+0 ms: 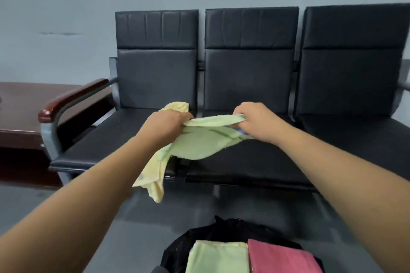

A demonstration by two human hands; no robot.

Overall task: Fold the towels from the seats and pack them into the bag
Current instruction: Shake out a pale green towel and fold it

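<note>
black seats (248, 82), three; folded towels (217, 257), two

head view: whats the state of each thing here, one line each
left hand: grips one end of the green towel, with the yellow towel
right hand: grips the other end
green towel: unfolded, stretched between the hands above the seats
yellow towel: unfolded, hanging below the left hand
black bag: open, on the floor
folded green towel: folded flat in the bag
pink towel: folded, beside it in the bag
</note>
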